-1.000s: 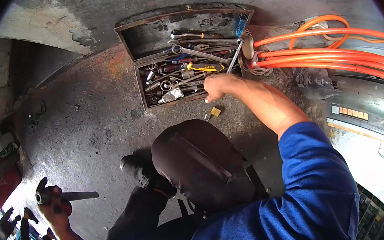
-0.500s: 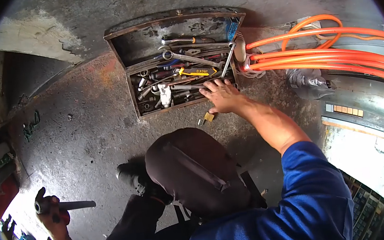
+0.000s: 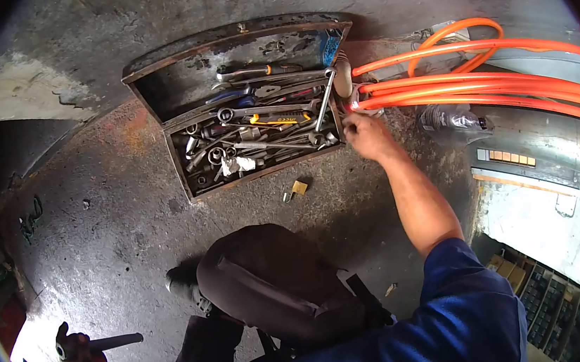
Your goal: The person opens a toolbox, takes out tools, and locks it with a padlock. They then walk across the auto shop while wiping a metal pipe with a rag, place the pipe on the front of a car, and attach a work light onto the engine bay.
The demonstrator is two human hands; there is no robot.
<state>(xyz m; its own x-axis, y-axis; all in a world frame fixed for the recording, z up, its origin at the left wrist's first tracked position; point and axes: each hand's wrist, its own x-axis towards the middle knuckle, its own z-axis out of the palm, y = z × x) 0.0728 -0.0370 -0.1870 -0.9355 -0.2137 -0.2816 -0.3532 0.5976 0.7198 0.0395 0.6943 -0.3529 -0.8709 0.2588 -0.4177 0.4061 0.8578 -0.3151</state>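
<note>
My left hand, at the lower left, is wrapped round a dark metal bar tool that points right. My right hand is at the right edge of the open metal toolbox, below the ends of the orange hoses; its fingers are curled and whatever they may hold is hidden. Inside the box lie a ring spanner, a yellow and black cutter, a crumpled white piece and several sockets and wrenches. A long spanner leans at the box's right side.
Orange hoses run off to the right. A clear plastic bottle lies below them. A brass padlock is on the floor before the box. My bent knee is near the middle. A rack of dark parts stands lower right.
My right hand has moved from the box's lower right part to its right edge, its spread fingers now curled. The box appears further left and tilted as the view shifted. My left hand keeps the bar.
</note>
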